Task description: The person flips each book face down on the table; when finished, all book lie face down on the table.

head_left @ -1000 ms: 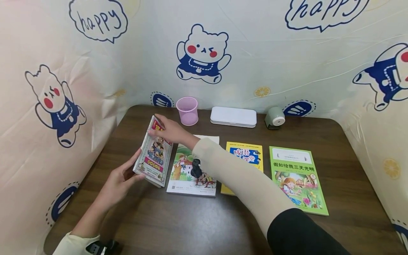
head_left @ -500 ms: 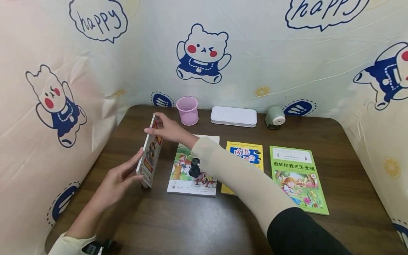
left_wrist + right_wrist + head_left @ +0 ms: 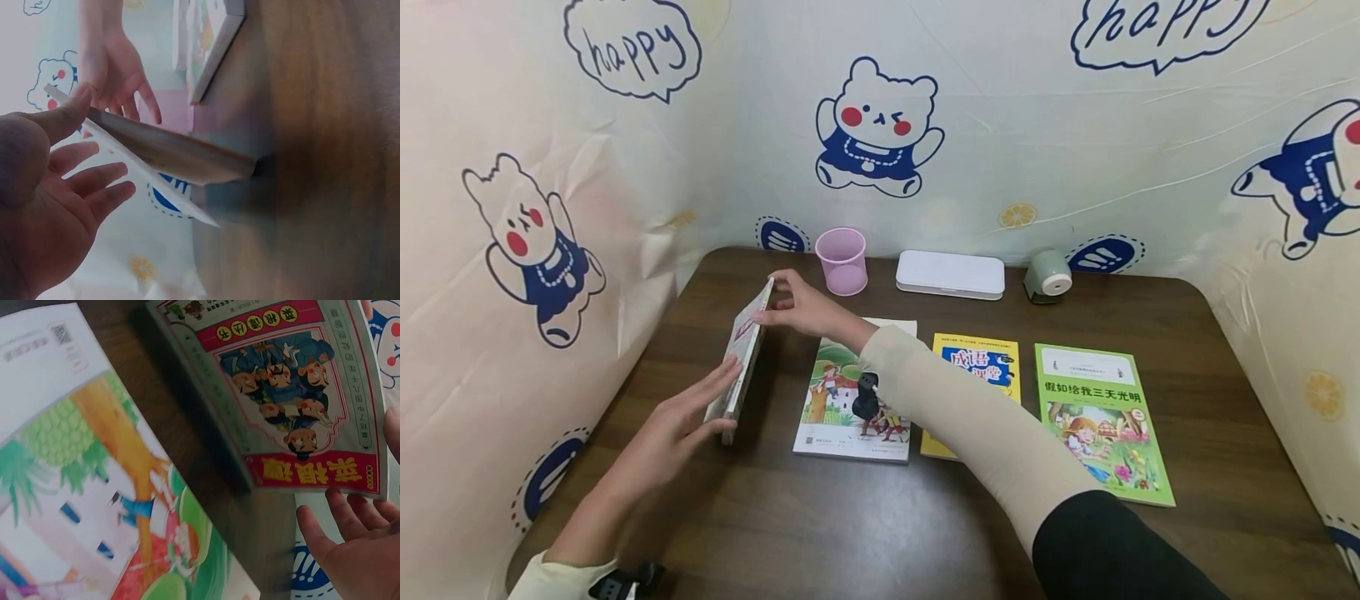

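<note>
My two hands hold a thin book [image 3: 741,354] on its edge at the left of the table, in the head view. Its front cover [image 3: 281,394], with cartoon figures and a red title band, faces the right wrist camera. At the near end, my left hand [image 3: 673,429] has its thumb on one side and its fingers on the other. In the left wrist view, a white sheet or cover [image 3: 150,172] stands apart from the darker part of the book. My right hand [image 3: 812,312] pinches the far top corner with thumb and fingertips.
To the right lie a white picture book [image 3: 857,417], a yellow book [image 3: 973,362] partly under the right forearm, and a green book [image 3: 1101,425]. Along the back stand a pink cup [image 3: 841,262], a white flat case [image 3: 950,275] and a grey-green pencil-sharpener-like object [image 3: 1047,277].
The book has swung from leaning with its front cover showing, through nearly upright, to showing its other face in the head view. Both hands have kept hold of its ends.
</note>
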